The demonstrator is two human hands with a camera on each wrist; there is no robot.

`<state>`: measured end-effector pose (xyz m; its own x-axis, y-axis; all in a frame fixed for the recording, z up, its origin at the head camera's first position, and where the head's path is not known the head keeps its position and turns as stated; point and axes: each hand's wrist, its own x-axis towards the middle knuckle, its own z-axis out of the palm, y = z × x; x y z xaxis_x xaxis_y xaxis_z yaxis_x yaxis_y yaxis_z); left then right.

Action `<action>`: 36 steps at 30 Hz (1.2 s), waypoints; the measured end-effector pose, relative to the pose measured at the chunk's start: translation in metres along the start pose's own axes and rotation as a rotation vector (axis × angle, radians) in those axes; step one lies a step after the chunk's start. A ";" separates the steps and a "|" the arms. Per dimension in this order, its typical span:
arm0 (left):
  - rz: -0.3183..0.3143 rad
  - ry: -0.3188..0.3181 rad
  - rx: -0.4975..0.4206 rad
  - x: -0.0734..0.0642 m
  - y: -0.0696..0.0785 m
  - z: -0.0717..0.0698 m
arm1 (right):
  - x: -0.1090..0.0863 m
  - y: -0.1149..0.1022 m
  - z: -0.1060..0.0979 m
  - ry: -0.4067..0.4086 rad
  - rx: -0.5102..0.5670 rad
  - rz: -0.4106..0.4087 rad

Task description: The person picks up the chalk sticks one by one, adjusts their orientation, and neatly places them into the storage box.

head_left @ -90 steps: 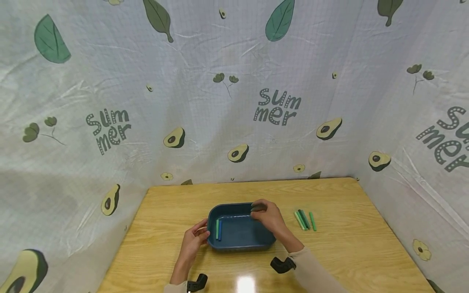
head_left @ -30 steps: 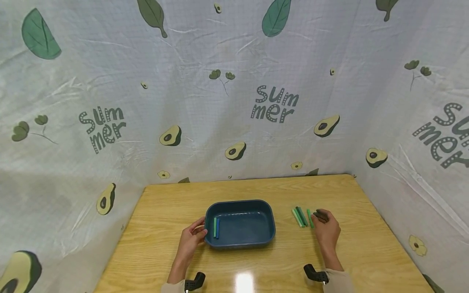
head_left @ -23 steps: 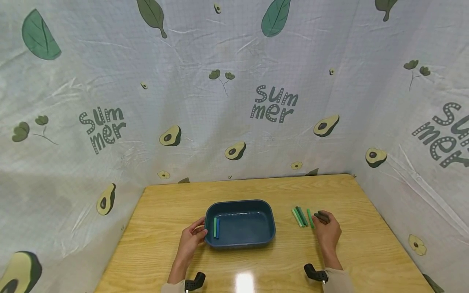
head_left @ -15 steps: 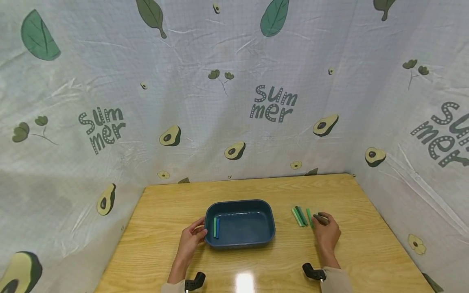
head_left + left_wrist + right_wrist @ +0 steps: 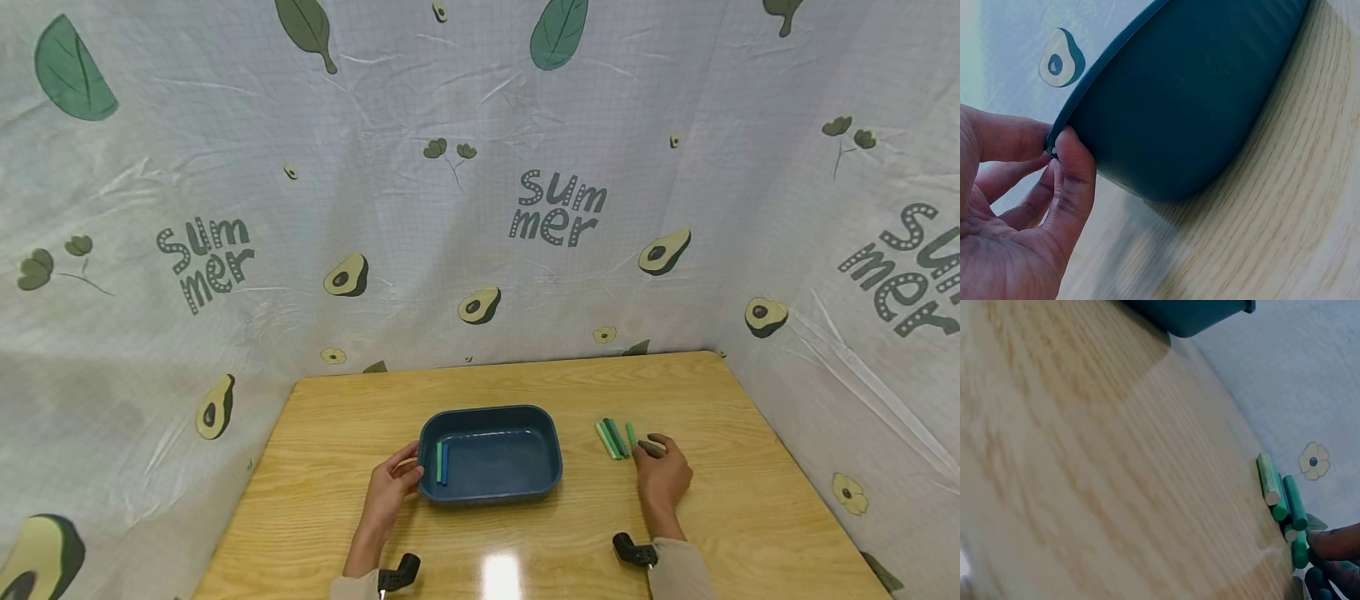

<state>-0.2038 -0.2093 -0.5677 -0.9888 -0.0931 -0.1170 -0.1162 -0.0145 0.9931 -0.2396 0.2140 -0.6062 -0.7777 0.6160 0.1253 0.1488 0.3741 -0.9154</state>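
Note:
My left hand [image 5: 388,498] pinches the left rim of a dark blue oval tray [image 5: 498,475], thumb on the near side in the left wrist view. Inside the tray, at its left, a light green chalk stick [image 5: 439,462] and a blue chalk stick [image 5: 445,465] stand side by side. My right hand [image 5: 663,479], its fingertips dark, bends over the table right of the tray. Its thumb reaches a green chalk stick [image 5: 630,432] and hides the lower end; whether the fingers grip it cannot be made out. In the right wrist view the thumb [image 5: 1338,542] is beside that stick [image 5: 1300,551].
Just left of the right hand, several chalk sticks, among them a pale green stick [image 5: 607,441] and a dark green stick [image 5: 618,438], lie together on the wooden table [image 5: 487,542]. A printed curtain [image 5: 405,208] hangs behind the table and at both sides.
My right hand has left the tray, gone to the sticks at the right, and lately shifted slightly left over the green chalk stick. My left hand keeps its hold on the tray rim.

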 end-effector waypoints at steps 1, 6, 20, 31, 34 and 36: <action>-0.001 -0.001 -0.004 0.000 0.000 0.000 | 0.000 0.000 0.000 0.004 -0.006 -0.011; -0.002 0.004 -0.005 0.001 0.000 0.001 | -0.002 0.001 0.004 0.021 -0.042 -0.047; -0.009 0.000 0.011 0.001 0.001 0.000 | -0.001 -0.005 0.011 0.053 -0.136 -0.072; -0.009 -0.003 0.003 0.003 -0.003 -0.002 | -0.001 -0.006 -0.001 -0.029 -0.065 -0.089; -0.005 -0.006 0.007 0.003 -0.003 -0.002 | 0.000 -0.006 -0.004 -0.077 -0.058 -0.089; -0.006 -0.004 0.006 0.003 -0.003 -0.002 | 0.000 -0.008 -0.007 -0.119 -0.060 -0.083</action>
<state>-0.2064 -0.2117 -0.5709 -0.9884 -0.0892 -0.1228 -0.1225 -0.0091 0.9924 -0.2370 0.2159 -0.5964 -0.8552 0.4961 0.1500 0.1147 0.4634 -0.8787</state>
